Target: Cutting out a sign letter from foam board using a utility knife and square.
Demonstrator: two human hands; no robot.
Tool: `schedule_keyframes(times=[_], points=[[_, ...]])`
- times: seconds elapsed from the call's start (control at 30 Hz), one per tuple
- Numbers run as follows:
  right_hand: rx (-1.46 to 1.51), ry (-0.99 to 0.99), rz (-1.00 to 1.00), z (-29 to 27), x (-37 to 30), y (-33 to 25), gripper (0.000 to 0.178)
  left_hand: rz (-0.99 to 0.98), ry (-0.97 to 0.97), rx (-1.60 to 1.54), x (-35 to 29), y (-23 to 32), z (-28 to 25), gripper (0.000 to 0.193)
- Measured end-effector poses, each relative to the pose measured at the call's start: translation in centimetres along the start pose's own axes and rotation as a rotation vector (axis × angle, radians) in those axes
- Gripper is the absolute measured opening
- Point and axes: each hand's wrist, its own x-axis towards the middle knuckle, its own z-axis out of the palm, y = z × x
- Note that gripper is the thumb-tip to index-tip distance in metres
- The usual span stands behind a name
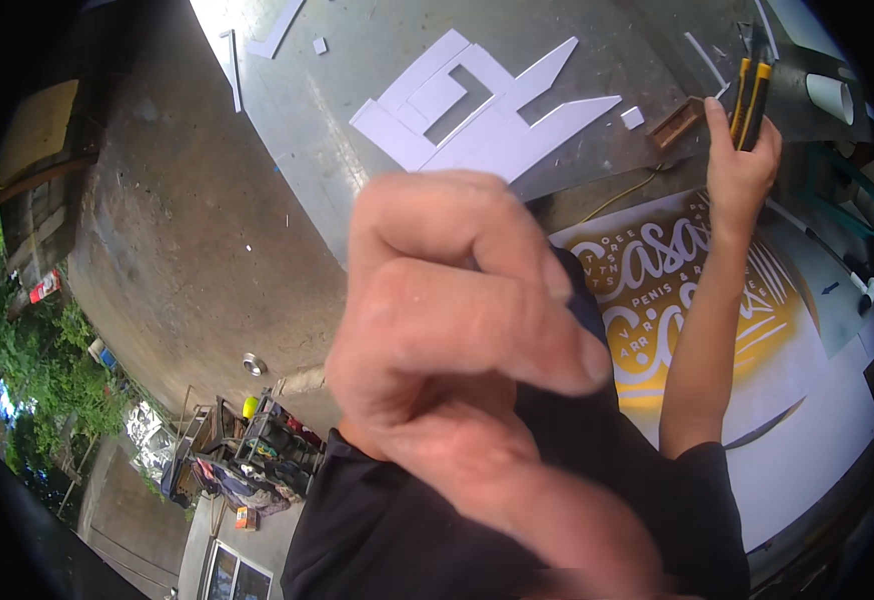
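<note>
My left hand [457, 300] is raised very close in the middle of the view, its fingers curled in. Nothing shows between the fingers, and its thumb side blurs toward the lower edge. At the upper right, my right hand [744, 165] grips what look like pliers [754, 95] with black and yellow handles, their dark jaws pointing away from me. Beside that thumb lies a small brown wooden block [679, 125] with a recess. White cut-out sheet pieces [477, 105] lie on the grey metal table [327, 120], beyond my left hand.
A yellow and white lettered panel [627, 300] lies under my right forearm. A white roll [830, 98] rests at the far right. Thin white strips [279, 28] and a small white square [633, 118] are scattered on the table. Piled goods [257, 450] stand on the ground at lower left.
</note>
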Motion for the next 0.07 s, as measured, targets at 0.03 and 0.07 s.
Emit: schedule_keyframes(times=[0.03, 0.07], points=[[0.076, -0.159, 0.258, -1.4, 0.1, -2.3, 0.043, -0.009, -0.121, -0.083, 1.2, 0.4, -1.1, 0.040], [0.166, -0.199, 0.338, -1.6, -1.3, -0.7, 0.044, -0.042, -0.111, -0.096, 0.5, 0.0, -1.3, 0.040]])
